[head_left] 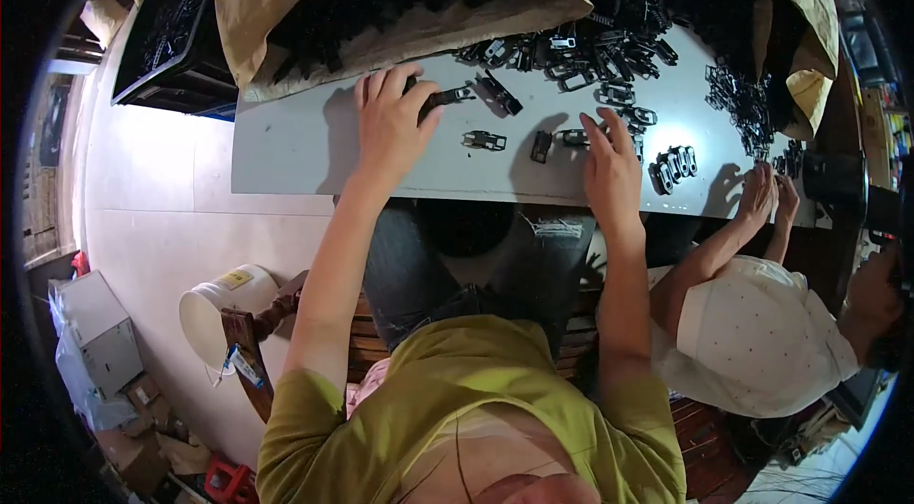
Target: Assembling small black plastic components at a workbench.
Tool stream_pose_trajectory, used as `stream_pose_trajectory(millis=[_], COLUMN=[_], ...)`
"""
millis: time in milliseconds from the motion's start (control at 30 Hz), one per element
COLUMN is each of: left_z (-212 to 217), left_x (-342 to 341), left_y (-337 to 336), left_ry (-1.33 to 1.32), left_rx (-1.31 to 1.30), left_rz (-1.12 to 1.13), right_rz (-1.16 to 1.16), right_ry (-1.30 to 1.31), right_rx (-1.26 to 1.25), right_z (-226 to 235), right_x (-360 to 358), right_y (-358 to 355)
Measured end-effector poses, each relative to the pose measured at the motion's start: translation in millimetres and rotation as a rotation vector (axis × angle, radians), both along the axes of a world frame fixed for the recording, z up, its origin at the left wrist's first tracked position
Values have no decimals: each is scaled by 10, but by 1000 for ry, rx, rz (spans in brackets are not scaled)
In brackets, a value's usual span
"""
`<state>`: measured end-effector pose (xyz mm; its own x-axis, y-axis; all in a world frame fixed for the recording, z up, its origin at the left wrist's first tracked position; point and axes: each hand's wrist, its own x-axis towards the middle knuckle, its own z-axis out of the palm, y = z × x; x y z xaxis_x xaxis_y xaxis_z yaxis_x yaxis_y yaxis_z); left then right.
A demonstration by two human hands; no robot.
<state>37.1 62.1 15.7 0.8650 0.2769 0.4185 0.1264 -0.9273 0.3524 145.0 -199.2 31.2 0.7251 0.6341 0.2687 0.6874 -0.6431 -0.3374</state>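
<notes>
My left hand point(388, 118) is over the left part of the grey table, its thumb and fingers closed around a small black part point(447, 97) with a metallic end. To the right, my right hand point(614, 166) has its fingertips on another small black part point(573, 137), partly hidden under the fingers. Between my hands lie a long black piece point(499, 93), a black piece with a silvery frame point(484, 140) and a short dark block point(541, 146). A neat row of assembled black-and-silver pieces point(674, 168) stands right of my right hand.
A large brown paper sack point(262, 4) full of black parts lies open at the back. Loose black parts point(609, 57) spread beside it. At right, a co-worker's hands point(759, 195) work near another paper bag point(817, 57). A white bucket point(211, 314) stands on the floor at left.
</notes>
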Motion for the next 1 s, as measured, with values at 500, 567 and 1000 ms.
stream_pose_trajectory(millis=[500, 567, 1000], left_z=[93, 35, 26], left_x=[-416, -497, -692], left_y=[-446, -483, -442], left_ry=[-102, -99, -41], left_rx=[-290, -325, -588], left_rz=[-156, -155, -134], right_rz=[2, -26, 83], right_ry=[40, 48, 125], right_rx=[119, 64, 201], right_z=[-39, -58, -22], right_x=[-349, -412, -308], right_y=[343, 460, 243])
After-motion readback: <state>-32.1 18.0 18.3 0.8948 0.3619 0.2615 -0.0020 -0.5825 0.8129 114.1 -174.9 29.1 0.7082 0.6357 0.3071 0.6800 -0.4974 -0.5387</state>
